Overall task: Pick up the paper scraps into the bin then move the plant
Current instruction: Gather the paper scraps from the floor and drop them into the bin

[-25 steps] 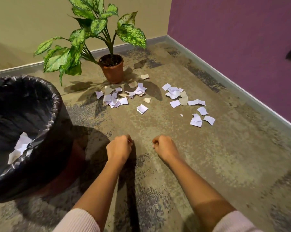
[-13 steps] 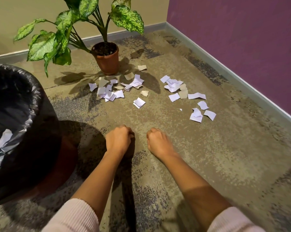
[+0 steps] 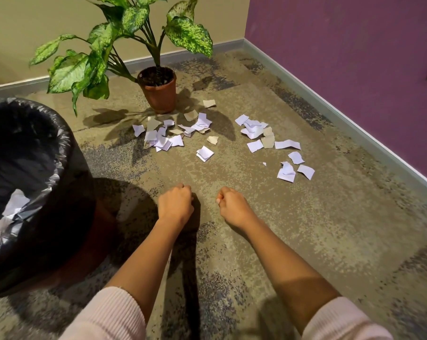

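Several white and tan paper scraps lie on the carpet: one cluster (image 3: 167, 136) in front of the plant pot, a second cluster (image 3: 269, 137) to the right, and a lone folded scrap (image 3: 204, 153) between them. The plant (image 3: 158, 90) has green speckled leaves and stands in a terracotta pot near the back wall. A bin (image 3: 48, 192) lined with a black bag stands at the left with white scraps (image 3: 11, 212) inside. My left hand (image 3: 175, 203) and my right hand (image 3: 232, 204) are curled into fists above the carpet, short of the scraps, with nothing seen in them.
A purple wall (image 3: 354, 57) runs along the right side with a grey skirting board (image 3: 330, 111). A beige wall (image 3: 35, 28) closes the back. The carpet (image 3: 305, 229) is mottled brown and grey.
The view has shifted, so the bin shows more at the left again. Both fists have stayed close together in about the same place over the carpet.
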Motion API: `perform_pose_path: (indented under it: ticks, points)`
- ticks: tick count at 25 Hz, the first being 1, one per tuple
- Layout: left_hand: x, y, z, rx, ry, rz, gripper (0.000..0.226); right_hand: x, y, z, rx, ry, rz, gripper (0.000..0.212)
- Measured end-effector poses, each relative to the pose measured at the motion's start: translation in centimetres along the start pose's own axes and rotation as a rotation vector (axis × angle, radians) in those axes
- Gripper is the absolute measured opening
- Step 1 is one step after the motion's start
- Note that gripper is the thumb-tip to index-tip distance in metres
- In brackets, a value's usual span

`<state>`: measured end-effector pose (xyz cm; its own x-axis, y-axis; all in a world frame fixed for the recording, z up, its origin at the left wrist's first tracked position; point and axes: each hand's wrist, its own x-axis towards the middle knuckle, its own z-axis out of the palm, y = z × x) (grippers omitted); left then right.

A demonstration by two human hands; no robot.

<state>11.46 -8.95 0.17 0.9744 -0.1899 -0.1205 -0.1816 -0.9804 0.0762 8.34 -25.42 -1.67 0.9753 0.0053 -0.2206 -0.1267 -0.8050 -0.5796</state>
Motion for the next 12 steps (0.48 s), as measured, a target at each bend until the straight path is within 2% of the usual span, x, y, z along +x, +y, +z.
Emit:
perform_pose_path:
  ticks: [5,12]
  points:
    - [-1.8,-0.6,-4.1,-0.063,0.058,0.007,0.012,-1.1,-2.2,-2.5,0.015,0.045,0.071,0.012]
    - [-3.1,0.1,-15.8,0.021,0.249,0.060,0.018,-1.7,-12.9,-9.0,0.013,0.227,-0.080,0.008]
